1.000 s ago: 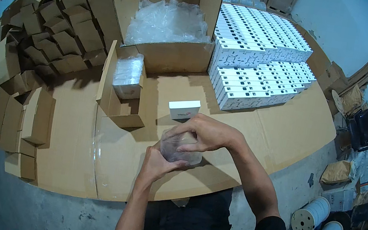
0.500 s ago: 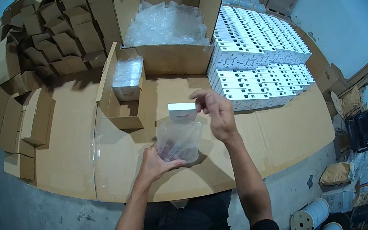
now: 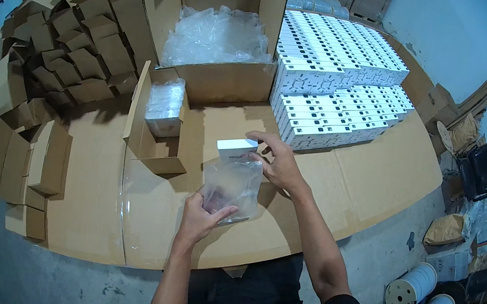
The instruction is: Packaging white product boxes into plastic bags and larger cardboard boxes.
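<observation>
My left hand (image 3: 201,216) grips a clear plastic bag (image 3: 232,188) low on its left side, its thumb lying across the front. A small white box (image 3: 237,146) stands up out of the bag's mouth; its lower part is behind or inside the cloudy film, and I cannot tell how deep. At the bag's upper right corner is my right hand (image 3: 278,162), thumb and fingers bent at the film's edge and the forefinger reaching over the box's right end. Left of the bag, a narrow open carton (image 3: 160,165) holds several wrapped boxes (image 3: 165,106) in its far part.
Beyond my hands, a large open carton (image 3: 226,80) holds many clear bags (image 3: 219,38). Stacked white boxes (image 3: 339,81) stand at the far right of the cardboard-covered table (image 3: 373,171). Folded brown cartons (image 3: 74,42) pile up on the left. Cable reels (image 3: 410,289) are on the floor at right.
My right hand has come down from above the box's right side to the bag's upper right edge. The bag and box have shifted slightly left with my left hand.
</observation>
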The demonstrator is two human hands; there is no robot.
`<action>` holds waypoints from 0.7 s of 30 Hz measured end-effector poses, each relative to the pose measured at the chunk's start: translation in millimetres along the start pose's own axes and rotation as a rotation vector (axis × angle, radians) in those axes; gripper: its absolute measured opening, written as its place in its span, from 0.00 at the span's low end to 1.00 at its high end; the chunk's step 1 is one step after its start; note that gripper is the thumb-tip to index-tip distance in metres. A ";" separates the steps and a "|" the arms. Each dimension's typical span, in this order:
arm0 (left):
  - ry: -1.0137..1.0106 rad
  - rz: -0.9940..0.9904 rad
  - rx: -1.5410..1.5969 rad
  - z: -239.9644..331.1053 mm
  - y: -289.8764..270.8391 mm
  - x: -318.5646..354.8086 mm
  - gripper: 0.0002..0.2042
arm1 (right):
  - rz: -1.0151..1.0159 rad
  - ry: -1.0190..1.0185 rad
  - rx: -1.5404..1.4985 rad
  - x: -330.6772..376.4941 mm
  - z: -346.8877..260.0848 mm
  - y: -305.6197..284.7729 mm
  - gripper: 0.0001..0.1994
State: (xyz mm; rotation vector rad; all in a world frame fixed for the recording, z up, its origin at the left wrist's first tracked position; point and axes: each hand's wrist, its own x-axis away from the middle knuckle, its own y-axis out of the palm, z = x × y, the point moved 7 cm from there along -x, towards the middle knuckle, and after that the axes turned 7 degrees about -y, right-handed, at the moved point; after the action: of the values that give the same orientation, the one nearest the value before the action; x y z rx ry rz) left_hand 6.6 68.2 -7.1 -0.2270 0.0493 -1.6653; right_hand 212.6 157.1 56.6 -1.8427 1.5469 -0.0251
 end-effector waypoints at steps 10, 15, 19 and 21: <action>0.002 -0.020 0.021 3.2 -1.4 0.4 0.24 | 0.416 0.044 -0.585 5.3 6.6 -18.5 0.15; 0.049 -0.006 0.008 6.9 -0.7 0.4 0.26 | 0.427 -0.024 -0.904 6.7 -1.7 -17.2 0.16; 0.056 -0.010 0.023 4.8 -0.5 0.2 0.27 | 0.345 -0.018 -0.860 5.5 -6.7 -12.9 0.16; 0.061 -0.008 0.023 6.6 -0.8 0.6 0.28 | 0.316 -0.004 -0.844 5.8 -9.1 -10.0 0.17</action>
State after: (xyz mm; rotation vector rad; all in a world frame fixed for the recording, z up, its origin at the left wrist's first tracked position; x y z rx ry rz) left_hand 7.0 68.4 -0.4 -0.1589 0.0751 -1.6800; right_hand 218.6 147.7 66.2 -2.1463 2.0056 0.8979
